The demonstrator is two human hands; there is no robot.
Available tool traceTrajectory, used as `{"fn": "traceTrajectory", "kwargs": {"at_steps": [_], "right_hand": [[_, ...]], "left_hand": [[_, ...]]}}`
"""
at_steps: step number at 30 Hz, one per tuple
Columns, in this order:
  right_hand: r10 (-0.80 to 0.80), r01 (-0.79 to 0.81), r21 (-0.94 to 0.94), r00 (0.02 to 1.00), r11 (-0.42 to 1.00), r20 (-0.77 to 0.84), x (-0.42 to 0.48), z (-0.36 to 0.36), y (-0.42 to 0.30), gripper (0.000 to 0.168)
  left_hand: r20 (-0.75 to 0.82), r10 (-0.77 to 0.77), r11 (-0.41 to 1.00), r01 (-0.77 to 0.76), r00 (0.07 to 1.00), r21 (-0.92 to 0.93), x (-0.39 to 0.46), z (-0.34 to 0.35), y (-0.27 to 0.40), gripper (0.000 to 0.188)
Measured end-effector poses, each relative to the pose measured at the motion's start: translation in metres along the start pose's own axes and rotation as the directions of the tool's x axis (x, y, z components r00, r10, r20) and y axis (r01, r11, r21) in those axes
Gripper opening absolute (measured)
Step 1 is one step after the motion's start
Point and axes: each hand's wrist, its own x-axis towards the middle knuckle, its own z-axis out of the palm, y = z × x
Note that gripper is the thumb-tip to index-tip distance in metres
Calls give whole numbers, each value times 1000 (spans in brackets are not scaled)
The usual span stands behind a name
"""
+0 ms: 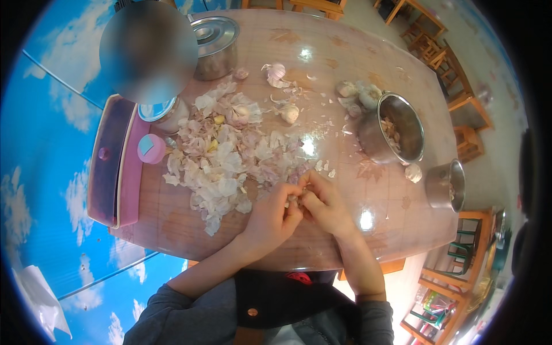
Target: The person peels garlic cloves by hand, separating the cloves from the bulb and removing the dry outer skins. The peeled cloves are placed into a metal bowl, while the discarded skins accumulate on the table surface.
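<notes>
My left hand (274, 215) and my right hand (325, 207) meet close to the table's near edge, fingertips pinched together around a small piece of garlic (292, 199). The fingers mostly hide it. Just beyond and left of them spreads a heap of papery garlic skins (228, 161), with a yellowish clove (219, 119) on top. Past the heap lie a garlic bulb (290, 114) and a purplish bulb (275, 71). To the right, a stainless steel pot (368, 138) leans towards the right and holds peeled cloves (390, 134). Several bulbs (370, 95) sit behind it, and one bulb (413, 172) lies in front.
A smaller steel container (436, 187) stands near the table's right edge. On the left are a pink box (129, 185) with a dark front, a pink round-lidded container (151, 149), a jar (166, 116) and a lidded steel pot (217, 58). Wooden stools (468, 140) stand beyond the table (276, 254).
</notes>
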Motion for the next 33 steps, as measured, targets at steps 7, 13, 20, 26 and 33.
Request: {"fn": "traceTrajectory", "kwargs": {"at_steps": [7,13,20,26,33], "right_hand": [[85,-71,256,995,964,-45,2,-2,-13,16],[-53,61,94,995,994,-83,1,-7,-6,15],[-238,189,-224,946,956,-220,-1,3,-14,19],[-269,251,-403,963,880,14,-6,4,-26,33],[-322,319,-360,945,877,54,-6,4,-24,33]], "left_hand": [[92,-372,743,356,924,-567,7,-5,3,13],[156,-456,619,439,876,-651,12,-11,1,15],[131,-484,485,389,865,-783,12,-6,-1,11],[106,-452,574,380,885,-725,8,-5,-9,8],[91,-463,618,395,882,-680,7,-7,-6,7]]}}
